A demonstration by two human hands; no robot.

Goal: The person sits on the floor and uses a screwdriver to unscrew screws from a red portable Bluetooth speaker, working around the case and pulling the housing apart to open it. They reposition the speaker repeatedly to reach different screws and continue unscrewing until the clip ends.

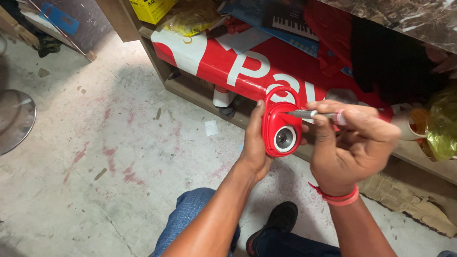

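Floor: the grey floor (88, 164) on the left has red marks on it.
Left hand: the left hand (254, 143) is wrapped around the left side of the red speaker (281, 126) and grips it tight.
Red speaker: it is up in the air between both hands, standing tall, loop handle on top, round silver part facing us.
Screwdriver: the thin screwdriver (309, 113) lies sideways; its tip touches the speaker's top front.
Right hand: the right hand (353, 139) is closed around the screwdriver, just right of the speaker.
Shelf: a red and white box (226, 62) sits behind.
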